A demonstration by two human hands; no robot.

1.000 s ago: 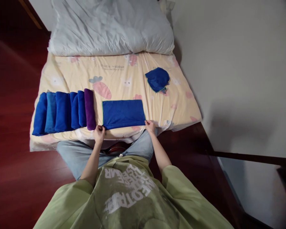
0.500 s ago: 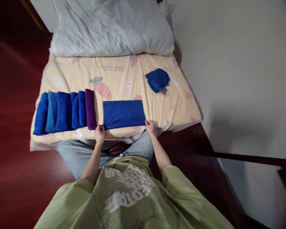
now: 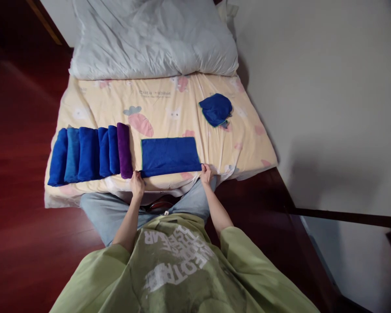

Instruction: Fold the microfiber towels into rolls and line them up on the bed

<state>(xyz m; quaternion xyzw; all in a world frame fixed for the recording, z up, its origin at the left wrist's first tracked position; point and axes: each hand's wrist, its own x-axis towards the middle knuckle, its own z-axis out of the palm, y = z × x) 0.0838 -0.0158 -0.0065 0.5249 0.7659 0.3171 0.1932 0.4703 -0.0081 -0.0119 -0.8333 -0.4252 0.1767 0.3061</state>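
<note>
A blue towel [image 3: 170, 156] lies folded flat as a rectangle at the near edge of the bed. My left hand [image 3: 137, 183] pinches its near left corner. My right hand [image 3: 206, 173] pinches its near right corner. To the left lies a row of rolled towels [image 3: 84, 154], several blue and one purple [image 3: 124, 149] right beside the flat towel. A crumpled blue cloth [image 3: 216, 108] lies farther back on the right of the bed.
The bed has a yellow sheet [image 3: 163, 108] printed with carrots and a pale grey pillow [image 3: 150, 37] at its head. A light wall [image 3: 329, 87] runs along the right. Dark red wooden floor [image 3: 16, 130] lies to the left and near me.
Both hands stay on the towel's near corners. The near right corner has shifted slightly outward. The view has drifted a little.
</note>
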